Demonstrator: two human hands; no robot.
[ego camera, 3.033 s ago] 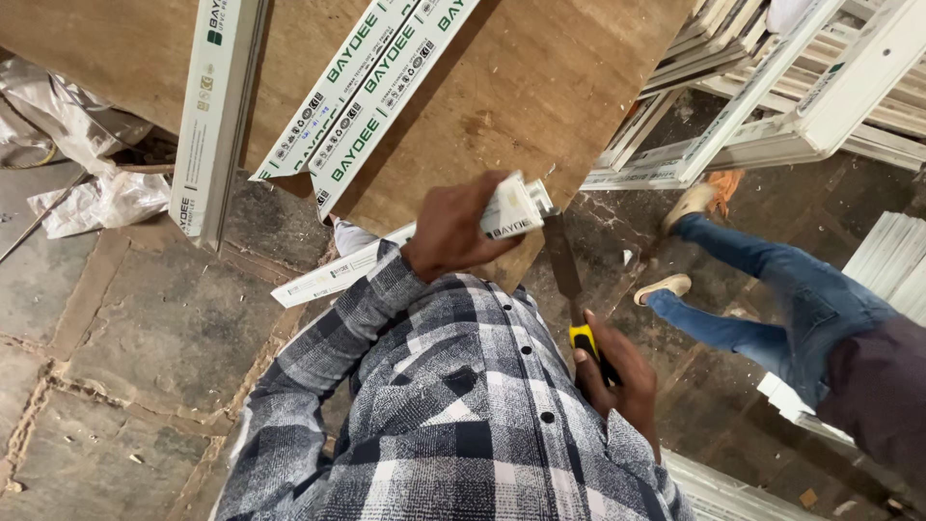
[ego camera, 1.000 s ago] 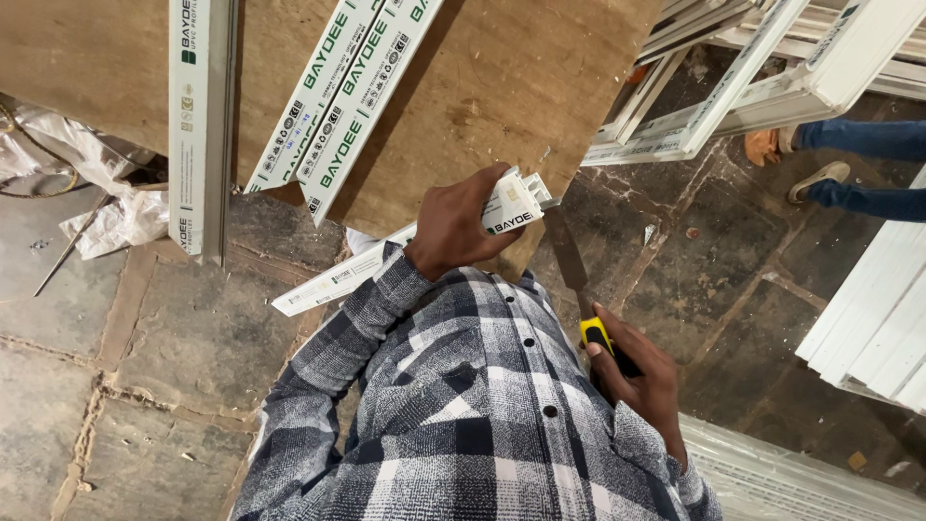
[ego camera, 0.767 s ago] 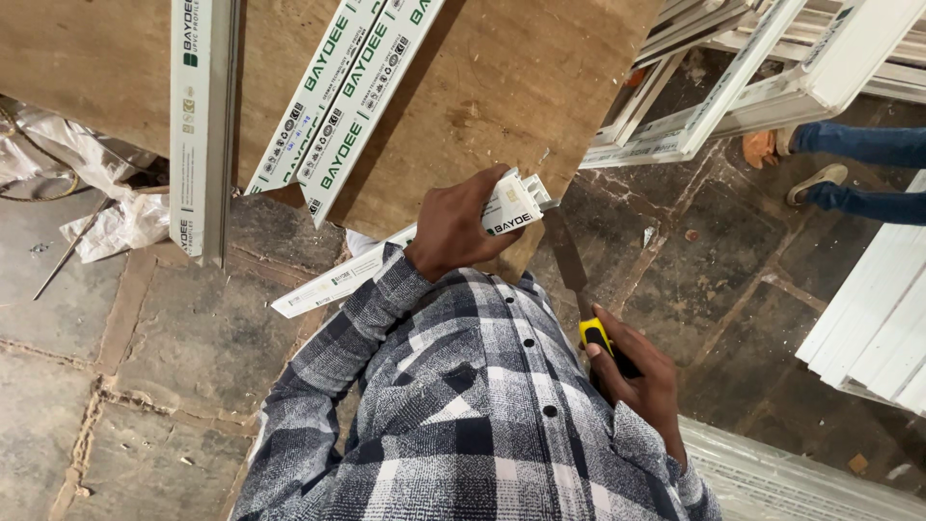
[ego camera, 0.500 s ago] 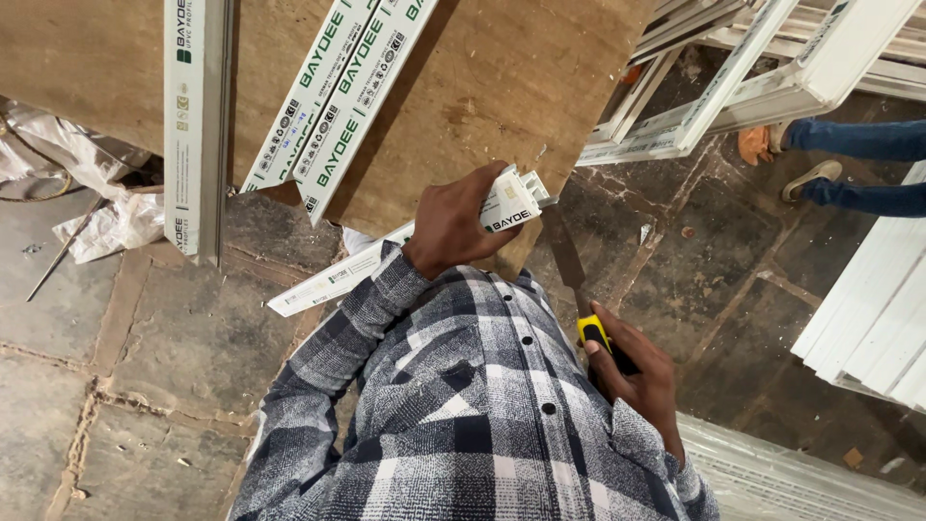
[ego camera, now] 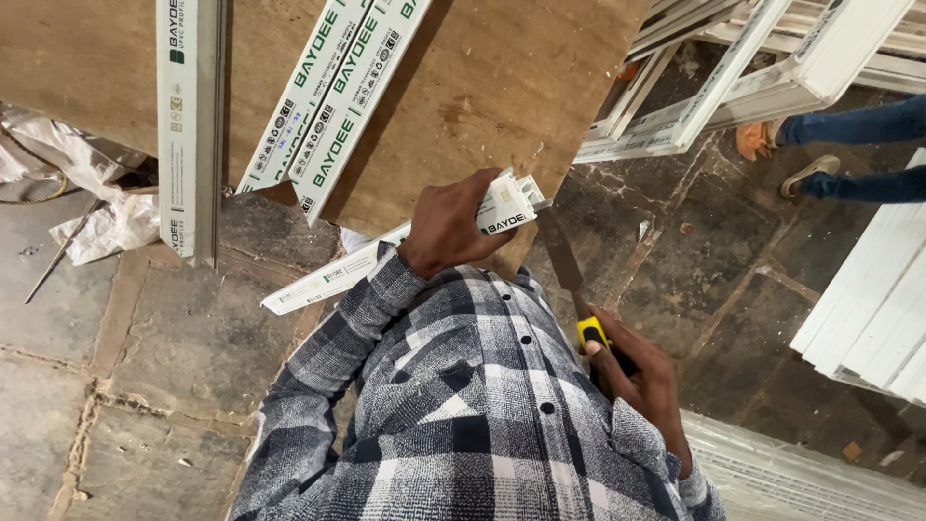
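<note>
Rough stone flooring point(ego camera: 125, 386) with dusty joints covers the ground of this workshop, and a brown plywood board point(ego camera: 502, 87) serves as the work surface in the far middle of the view. On this board lie three long white window profiles: one straight piece point(ego camera: 185, 125) at the left and two slanted pieces point(ego camera: 338, 106) side by side near the middle.

The left hand point(ego camera: 449, 227) is wrapped firmly around a short white profile piece point(ego camera: 506, 205), pressing it against the near edge of the board; its hollow cut end points to the right, and the other end sticks out to the left below the sleeve. The right hand point(ego camera: 632, 371) is clamped on the yellow and black handle point(ego camera: 596, 338) of a handsaw. The saw blade point(ego camera: 561, 260) rises from the handle toward the cut end of the short profile and reaches it just beside the fingers of the left hand.

Both arms wear a grey checked shirt point(ego camera: 463, 415).

At the far right stand white window frames point(ego camera: 733, 77), and beside them the legs in blue jeans point(ego camera: 858, 125) of another person show. More white profiles point(ego camera: 878, 299) are stacked at the right edge. Crumpled plastic sheeting point(ego camera: 96, 222) lies at the left.
</note>
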